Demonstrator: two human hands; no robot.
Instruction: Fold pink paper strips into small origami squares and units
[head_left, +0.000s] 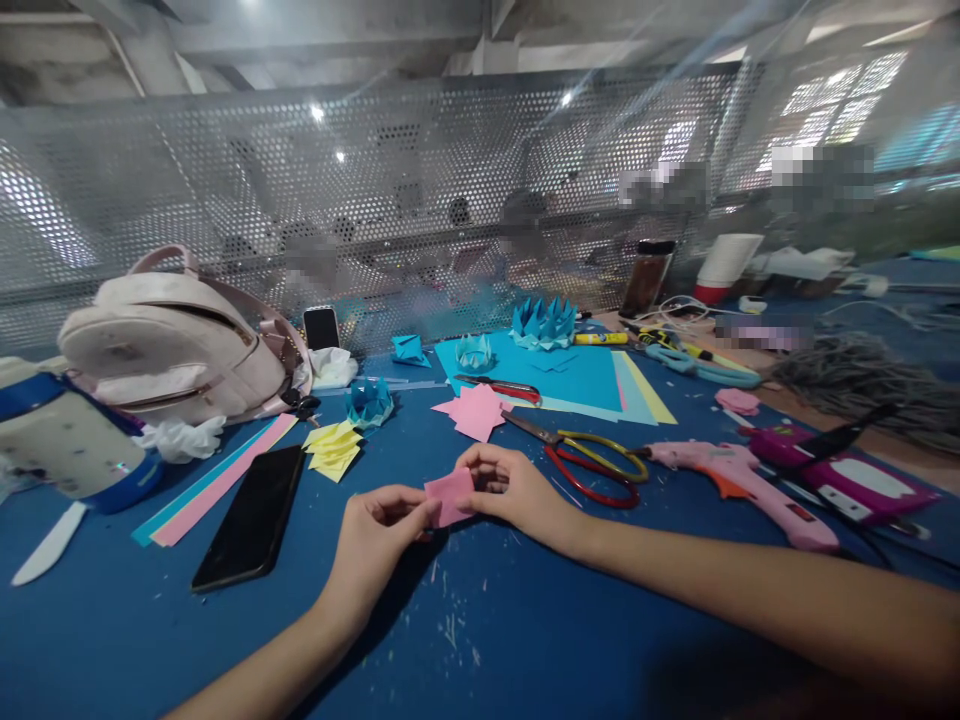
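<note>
Both hands, left hand (379, 530) and right hand (510, 490), pinch a small pink paper (448, 496) just above the blue table (525, 640); uneven finger pressure could skew its crease, and the scissors (592, 462) lie near.

The small folded paper square (448, 496) is pink, on a dark blue tabletop (525, 620). The metal scissors (592, 462) have red and yellow handles; the plastic glue gun (739, 480) is pink with an orange trigger; the slab phone (251, 517) is black.
</note>
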